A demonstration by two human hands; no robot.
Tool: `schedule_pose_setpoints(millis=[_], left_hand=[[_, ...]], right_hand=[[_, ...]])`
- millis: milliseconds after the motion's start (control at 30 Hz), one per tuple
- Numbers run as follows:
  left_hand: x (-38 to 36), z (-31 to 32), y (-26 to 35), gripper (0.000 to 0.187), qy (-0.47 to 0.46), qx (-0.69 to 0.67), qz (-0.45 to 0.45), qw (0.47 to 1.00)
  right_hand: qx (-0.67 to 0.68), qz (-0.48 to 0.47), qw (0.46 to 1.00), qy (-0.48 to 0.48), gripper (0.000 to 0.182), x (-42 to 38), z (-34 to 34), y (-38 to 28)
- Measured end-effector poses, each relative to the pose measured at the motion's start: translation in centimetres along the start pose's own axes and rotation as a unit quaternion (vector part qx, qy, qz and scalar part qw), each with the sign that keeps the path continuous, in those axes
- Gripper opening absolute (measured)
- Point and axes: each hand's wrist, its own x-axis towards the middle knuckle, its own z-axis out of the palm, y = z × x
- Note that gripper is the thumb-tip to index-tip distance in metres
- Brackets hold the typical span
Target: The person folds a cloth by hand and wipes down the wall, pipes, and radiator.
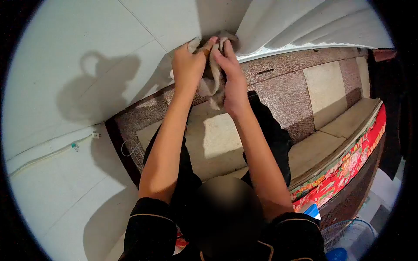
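Two hands [188,65] [235,85] closed around bunched cloth [215,74], patchwork mat [285,102] below, white wall [43,95] left, floral fabric [342,169] right

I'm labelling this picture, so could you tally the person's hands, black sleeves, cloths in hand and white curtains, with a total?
Left hand and right hand: 2
Black sleeves: 2
Cloth: 1
White curtain: 1
Total: 6

- Top [150,239]: black, short-sleeved.
- Left sleeve [150,226]: thin tan line [152,215] running round, just back from hem.
- Right sleeve [300,239]: matching tan line.
- More tan trim [271,250] at front, bent shape.
- Legwear [276,135]: black, plain; lower ends unclear.
- Forearms [167,143], left hand [189,65], right hand [235,82]: bare.
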Motion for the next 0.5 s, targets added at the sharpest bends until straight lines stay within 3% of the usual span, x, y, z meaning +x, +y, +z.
schedule_pose_setpoints(millis=[33, 100, 167, 200, 233, 300, 333, 367, 433, 500], left_hand=[[-0.5, 0.2, 0.4, 0.055, 0.023, -0.018, -0.002, 1.0], [-0.5, 0.1, 1.3, 0.055, 0.048, -0.04, 0.0, 0.998], [-0.8, -0.1, 1.9, 0.051, -0.016, -0.017, -0.087, 0.996], [-0.9, 0.1, 1.5, 0.049, -0.002, -0.039, -0.036, 0.999], [-0.8, 0.2, 1.2, 0.049, -0.004, -0.037, -0.04, 0.998], [-0.3, 0.3, 0.9, 0.046, -0.006, 0.0, -0.038, 0.999], [0.3, 0.4, 0.3, 0.046, -0.007, 0.0, -0.036, 0.999], [0.8, 0.6, -0.6, 0.043, -0.016, -0.005, -0.035, 0.999], [0.5, 0.3, -0.2, 0.041, -0.025, -0.01, -0.033, 0.999], [-0.7, -0.3, 0.4, 0.035, -0.014, 0.08, 0.007, 0.997]], right_hand=[[-0.064, -0.023, 0.998, 0.014, 0.074, 0.8, -0.3, 0.6], [-0.067, -0.035, 0.997, 0.019, 0.067, 2.3, -0.6, 0.9], [-0.014, 0.01, 1.0, 0.001, 0.055, 2.6, -0.7, 0.3], [-0.093, -0.006, 0.994, 0.053, 0.048, 3.2, -0.2, 0.5], [-0.093, -0.002, 0.994, 0.056, 0.048, 3.5, -0.1, 1.0], [-0.145, -0.005, 0.985, 0.096, 0.066, 4.3, 0.1, 2.1], [-0.217, -0.065, 0.969, 0.098, 0.067, 4.8, 0.4, 3.1], [-0.216, -0.066, 0.969, 0.1, 0.067, 5.2, 0.4, 3.7], [-0.165, 0.009, 0.978, 0.126, 0.07, 5.1, 1.6, 3.0], [-0.161, 0.062, 0.981, 0.094, 0.078, 4.2, 1.6, 2.6]])
